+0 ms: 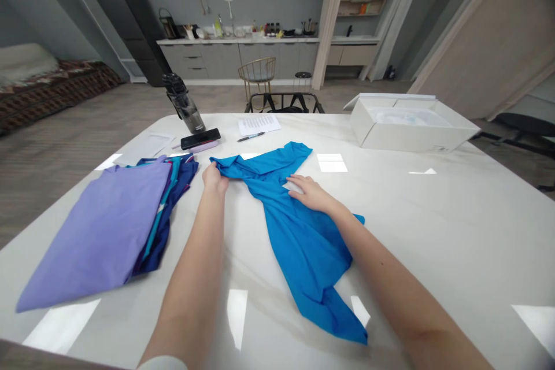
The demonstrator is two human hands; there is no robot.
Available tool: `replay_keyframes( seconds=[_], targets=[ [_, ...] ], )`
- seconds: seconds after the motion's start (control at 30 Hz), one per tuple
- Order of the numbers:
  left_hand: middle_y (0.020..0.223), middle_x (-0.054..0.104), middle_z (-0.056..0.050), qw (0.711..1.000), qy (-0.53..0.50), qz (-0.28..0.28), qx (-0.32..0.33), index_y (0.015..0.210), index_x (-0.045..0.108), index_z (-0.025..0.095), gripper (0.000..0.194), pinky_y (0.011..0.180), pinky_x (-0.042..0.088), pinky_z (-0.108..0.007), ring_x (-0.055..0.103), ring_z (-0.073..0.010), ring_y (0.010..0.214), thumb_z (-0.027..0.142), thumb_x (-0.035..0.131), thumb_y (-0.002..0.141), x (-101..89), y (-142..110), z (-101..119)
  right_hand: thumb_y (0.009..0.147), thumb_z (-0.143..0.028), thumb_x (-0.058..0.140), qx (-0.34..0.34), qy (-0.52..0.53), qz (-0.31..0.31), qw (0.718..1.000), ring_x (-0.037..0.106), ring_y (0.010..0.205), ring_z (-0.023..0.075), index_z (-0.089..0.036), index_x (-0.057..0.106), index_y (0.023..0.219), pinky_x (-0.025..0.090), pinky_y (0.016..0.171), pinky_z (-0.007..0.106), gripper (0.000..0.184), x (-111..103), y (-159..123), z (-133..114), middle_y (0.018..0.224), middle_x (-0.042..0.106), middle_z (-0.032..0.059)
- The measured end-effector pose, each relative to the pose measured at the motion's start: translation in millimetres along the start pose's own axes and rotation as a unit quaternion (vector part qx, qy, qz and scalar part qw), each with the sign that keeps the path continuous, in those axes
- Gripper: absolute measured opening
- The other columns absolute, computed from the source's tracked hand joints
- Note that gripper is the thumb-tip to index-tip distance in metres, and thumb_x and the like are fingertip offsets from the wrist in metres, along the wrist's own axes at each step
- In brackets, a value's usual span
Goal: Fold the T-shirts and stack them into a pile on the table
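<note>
A bright blue garment (299, 231) lies twisted and partly bunched on the white table, with one end stretching toward the lower right. My left hand (215, 178) is closed on its left upper corner, and the cloth there is pulled out to the left. Resting on the garment near its middle, my right hand (310, 192) has its fingers stretched out and spread a little. To the left of my left arm sits a stack of folded clothes, a lilac one (104, 225) on top and a navy one (167, 225) beneath.
Beyond the stack stand a dark water bottle (188, 107) and a black phone (200, 139). A printed sheet (259, 125) and a pen (250, 136) lie at the table's far side. An open white box (407, 133) occupies the far right. Chairs stand past the table (433, 231).
</note>
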State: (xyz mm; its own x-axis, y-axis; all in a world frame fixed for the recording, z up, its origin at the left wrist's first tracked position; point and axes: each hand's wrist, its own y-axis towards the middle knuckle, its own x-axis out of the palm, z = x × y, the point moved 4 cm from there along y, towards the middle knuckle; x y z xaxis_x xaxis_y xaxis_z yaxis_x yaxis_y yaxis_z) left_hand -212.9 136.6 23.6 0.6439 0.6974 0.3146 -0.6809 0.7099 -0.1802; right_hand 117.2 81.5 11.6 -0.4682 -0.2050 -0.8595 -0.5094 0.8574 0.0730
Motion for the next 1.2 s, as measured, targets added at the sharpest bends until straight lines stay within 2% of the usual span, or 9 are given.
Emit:
replay_keyframes(
  seconds=[0.1,0.2,0.3,0.43,0.53,0.63,0.77,0.93,1.2],
  targets=[
    [0.12,0.066,-0.009,0.975,0.162,0.067,0.137,0.114,0.062,0.019,0.04,0.106,0.05,-0.039,0.063,-0.0212,0.119,0.007,0.055,0.077,-10.1,-10.3,18.5,0.101,-0.039,0.055,0.007,0.001,0.031,0.999,0.055,0.134,0.0296,-0.022,0.065,0.139,0.041,0.115,0.046,0.042,-1.5,7.4,0.0,0.148,0.06,0.0106],
    [0.115,0.07,-0.008,0.884,0.354,-0.109,0.286,0.107,0.07,0.019,0.038,0.105,0.05,-0.035,0.066,-0.0208,0.112,0.005,0.049,0.079,15.7,-33.4,30.1,0.102,-0.032,0.054,0.034,-0.002,0.079,0.996,0.063,0.122,0.0258,-0.018,0.071,0.128,0.046,0.108,0.038,0.034,-6.6,25.3,-10.4,0.132,0.069,0.0121],
    [0.093,0.076,-0.006,0.761,0.496,-0.341,0.243,0.091,0.076,0.019,0.037,0.093,0.055,-0.033,0.071,-0.0206,0.093,0.005,0.044,0.08,40.9,-54.5,11.6,0.102,-0.033,0.055,0.076,-0.022,0.082,0.993,0.068,0.111,0.0246,-0.018,0.076,0.116,0.049,0.099,0.033,0.03,-6.1,50.7,-30.0,0.117,0.075,0.0103],
    [0.128,0.072,-0.011,0.656,0.608,-0.385,0.228,0.117,0.077,0.019,0.052,0.106,0.05,-0.034,0.066,-0.0246,0.121,0.001,0.045,0.079,43.8,-63.1,-11.7,0.098,-0.05,0.059,0.14,-0.059,0.063,0.986,0.069,0.108,0.0283,-0.02,0.076,0.109,0.052,0.092,0.036,0.036,6.1,79.7,-52.6,0.114,0.076,0.0109],
    [0.167,0.037,-0.011,0.65,0.617,-0.365,0.252,0.159,0.042,0.021,0.083,0.116,0.043,-0.038,0.047,-0.0272,0.146,0.0,0.046,0.079,38.3,-58.8,-17.7,0.094,-0.057,0.064,0.173,-0.09,0.072,0.978,0.069,0.11,0.0306,-0.021,0.07,0.119,0.052,0.092,0.039,0.044,13.6,90.4,-60.1,0.119,0.074,0.0126],
    [0.174,0.015,-0.013,0.679,0.622,-0.312,0.235,0.168,0.015,0.021,0.092,0.115,0.044,-0.042,0.041,-0.0322,0.15,0.004,0.047,0.083,30.9,-48.3,-15.8,0.095,-0.05,0.064,0.18,-0.107,0.042,0.977,0.07,0.106,0.0307,-0.024,0.068,0.118,0.052,0.089,0.04,0.036,17.7,95.7,-63.2,0.112,0.076,0.011],
    [0.172,0.022,-0.015,0.67,0.66,-0.274,0.201,0.164,0.032,0.019,0.073,0.113,0.045,-0.048,0.039,-0.037,0.15,0.016,0.045,0.092,25.9,-40.5,-14.3,0.096,-0.038,0.06,0.172,-0.113,0.023,0.978,0.069,0.106,0.0289,-0.026,0.071,0.106,0.051,0.087,0.036,0.019,10.5,98.5,-62.4,0.111,0.076,0.0091],
    [0.168,0.033,-0.011,0.642,0.693,-0.271,0.186,0.154,0.05,0.024,0.055,0.115,0.04,-0.057,0.036,-0.0363,0.15,0.033,0.039,0.101,25.6,-46.0,-15.3,0.093,-0.037,0.057,0.188,-0.053,0.092,0.977,0.068,0.092,0.0257,-0.025,0.068,0.102,0.048,0.077,0.032,0.019,-26.1,76.3,-30.7,0.096,0.075,0.006],
    [0.168,0.035,-0.01,0.639,0.703,-0.254,0.18,0.151,0.051,0.025,0.054,0.115,0.039,-0.055,0.035,-0.0332,0.15,0.035,0.041,0.099,27.2,-50.2,-14.8,0.083,-0.039,0.055,0.346,0.087,0.242,0.902,0.058,0.063,0.0188,-0.022,0.064,0.091,0.046,0.059,0.029,0.021,-112.4,-58.0,96.8,0.07,0.065,0.0019]
  ],
)
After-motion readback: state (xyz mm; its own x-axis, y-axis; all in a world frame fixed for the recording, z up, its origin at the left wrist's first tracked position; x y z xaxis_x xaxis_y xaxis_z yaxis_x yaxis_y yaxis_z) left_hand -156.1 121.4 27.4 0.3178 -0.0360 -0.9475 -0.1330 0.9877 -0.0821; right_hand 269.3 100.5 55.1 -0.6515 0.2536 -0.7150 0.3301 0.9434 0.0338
